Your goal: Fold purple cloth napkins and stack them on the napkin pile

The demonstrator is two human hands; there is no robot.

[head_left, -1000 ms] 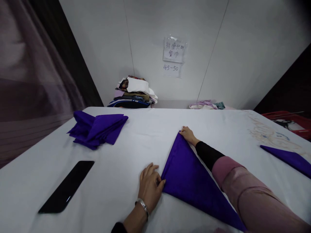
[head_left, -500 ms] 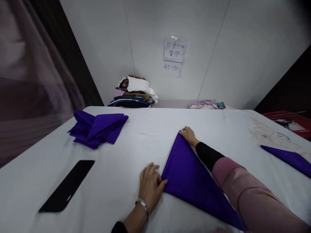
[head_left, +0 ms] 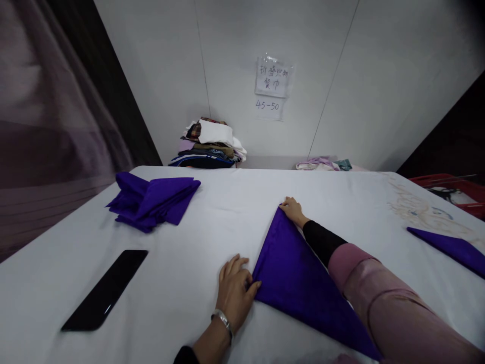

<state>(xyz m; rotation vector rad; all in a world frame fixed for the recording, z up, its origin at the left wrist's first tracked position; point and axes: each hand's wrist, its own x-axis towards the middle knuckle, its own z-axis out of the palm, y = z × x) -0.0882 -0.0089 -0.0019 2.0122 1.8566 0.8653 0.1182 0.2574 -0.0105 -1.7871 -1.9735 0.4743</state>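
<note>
While the left hand, with a silver bracelet at its wrist, is pressing thumb and curled forefinger together at the left corner of a purple cloth, its other fingers are spreading loosely over the white table. The cloth is lying flat in front of the person as a triangle, its near point running toward the pink sleeve of the right arm. To the left, well apart from the cloth, a black, glossy slab is resting on the table. Farther out, the right hand is gripping the triangle's far tip between its fingers, so the left edge is lying straight between both hands.

Judging by its shape, the doubling into a triangle is looking finished, and its corners are being squared; whether further folds are wanting cannot be told. At the right, a narrow purple piece is lying apart, seemingly folded already, though the frame is cutting it off. Toward the far left, a loose purple heap is sitting crumpled and appears unworked. Beyond the table, stacked clothes are leaning near the wall, below handwritten sheets.
</note>
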